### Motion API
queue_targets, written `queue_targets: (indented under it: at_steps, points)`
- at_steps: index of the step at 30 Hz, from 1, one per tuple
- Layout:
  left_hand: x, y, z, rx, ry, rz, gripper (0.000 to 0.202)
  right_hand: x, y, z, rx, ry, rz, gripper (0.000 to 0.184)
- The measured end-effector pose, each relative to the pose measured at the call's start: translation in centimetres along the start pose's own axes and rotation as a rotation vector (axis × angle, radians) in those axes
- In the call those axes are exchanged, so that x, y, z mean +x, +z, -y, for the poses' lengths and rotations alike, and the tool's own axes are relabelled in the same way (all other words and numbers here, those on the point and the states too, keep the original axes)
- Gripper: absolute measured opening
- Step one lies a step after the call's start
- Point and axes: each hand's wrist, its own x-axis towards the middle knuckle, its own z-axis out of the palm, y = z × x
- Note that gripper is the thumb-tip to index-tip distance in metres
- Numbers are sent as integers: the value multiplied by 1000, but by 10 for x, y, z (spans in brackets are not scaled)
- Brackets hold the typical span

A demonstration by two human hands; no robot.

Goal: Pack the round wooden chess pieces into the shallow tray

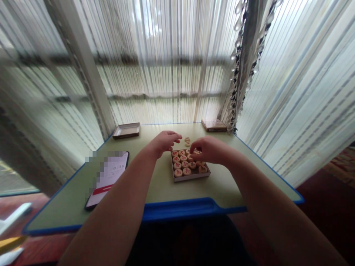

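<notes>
A shallow box [191, 177] of round wooden chess pieces [182, 165] with red characters lies in the middle of the pale green table [155, 184]. My right hand [209, 149] hovers over the box's far right part, fingers curled and pinched at a piece there. My left hand [164, 143] rests at the box's far left corner, fingers bent loosely toward two loose pieces [187, 141] lying on the table just behind the box. What the left fingers hold, if anything, is hidden.
A phone [109, 177] with a lit screen lies at the left of the table. An empty box lid [127, 130] sits at the back left, a flat brown box [214, 125] at the back right. Striped curtains surround the table; its blue rim [180, 208] is nearest me.
</notes>
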Motion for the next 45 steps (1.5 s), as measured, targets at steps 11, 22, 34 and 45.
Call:
queue_targets:
  at_steps: [11,22,34,45]
  points:
    - [23,-3,47,768,-103,-414,64,21,34,-51,27,79,-83,29]
    - [23,2,47,830,-95,-392,62,20,32,-64,38,286,-19,27]
    - [20,4,42,853,-125,-380,60,-1,-6,-6,323,-64,207,28]
    - [22,3,44,862,-126,-368,59,-2,2,-1,216,-133,261,22]
